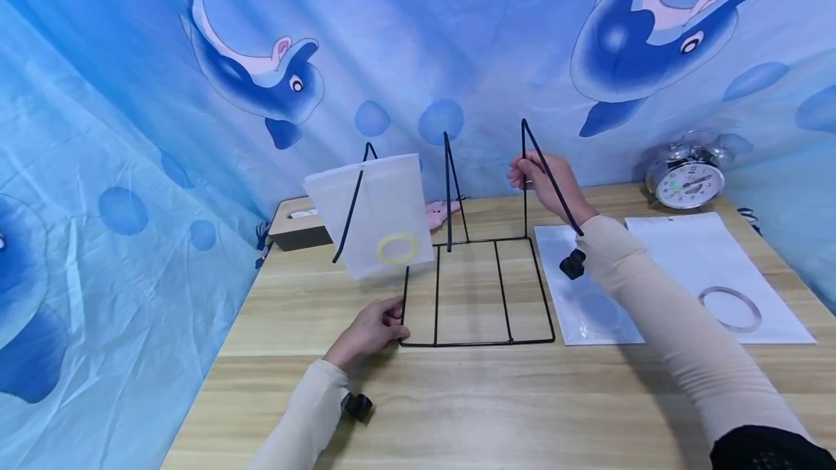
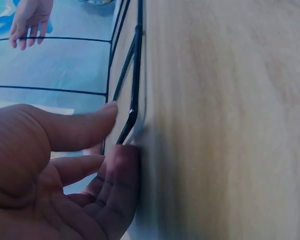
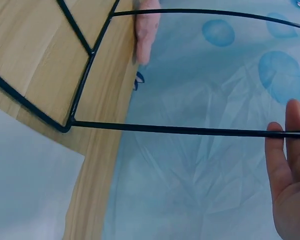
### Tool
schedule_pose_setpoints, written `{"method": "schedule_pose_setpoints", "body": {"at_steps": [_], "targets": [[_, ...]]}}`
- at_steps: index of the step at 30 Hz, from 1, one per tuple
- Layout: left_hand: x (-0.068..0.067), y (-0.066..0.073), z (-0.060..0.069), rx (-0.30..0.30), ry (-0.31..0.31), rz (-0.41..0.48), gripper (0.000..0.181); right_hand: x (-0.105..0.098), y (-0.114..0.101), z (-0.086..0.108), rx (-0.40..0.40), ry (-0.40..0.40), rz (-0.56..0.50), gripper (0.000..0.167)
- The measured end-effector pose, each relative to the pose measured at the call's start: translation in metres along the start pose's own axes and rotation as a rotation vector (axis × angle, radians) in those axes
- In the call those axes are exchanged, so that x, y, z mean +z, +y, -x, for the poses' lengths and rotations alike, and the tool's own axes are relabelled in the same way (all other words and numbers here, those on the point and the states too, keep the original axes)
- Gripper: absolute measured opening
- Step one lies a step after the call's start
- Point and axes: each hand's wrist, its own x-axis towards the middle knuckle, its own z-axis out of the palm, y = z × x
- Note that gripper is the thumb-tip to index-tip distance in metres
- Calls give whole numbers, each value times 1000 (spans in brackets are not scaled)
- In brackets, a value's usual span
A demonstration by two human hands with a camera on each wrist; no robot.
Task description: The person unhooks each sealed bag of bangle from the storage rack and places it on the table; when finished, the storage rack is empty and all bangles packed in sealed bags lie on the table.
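A black wire rack with tall bent uprights stands on the wooden table. At its front left base corner my left hand pinches the wire between thumb and fingers, also seen close up in the left wrist view, where the hand lies round the corner. My right hand holds the right upright near its upper part; in the right wrist view its fingers lie against that wire. A translucent white bag with a yellow ring print hangs on the left upright, tilted.
Two flat white bags lie right of the rack, the outer one with a grey ring print. A silver alarm clock stands at the back right. A tissue box and a pink item are at the back. A dolphin-print curtain hangs behind.
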Motion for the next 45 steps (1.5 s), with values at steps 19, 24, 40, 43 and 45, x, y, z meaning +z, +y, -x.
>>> {"method": "schedule_pose_setpoints", "body": {"at_steps": [19,24,40,43,45], "targets": [[-115,-8,31,-129,234,83,53,4,-9,-8,4,9,-4,33],[-140,12,30,-91,373,79,58,2,-7,-7,20,15,-17,33],[-131,55,5,304,755,290,49,3,-1,-1,49,22,-18,32],[-130,57,1,287,746,259,46,3,0,0,42,24,-23,31],[-128,57,-2,272,744,251,43,3,0,1,40,25,-20,31]]}}
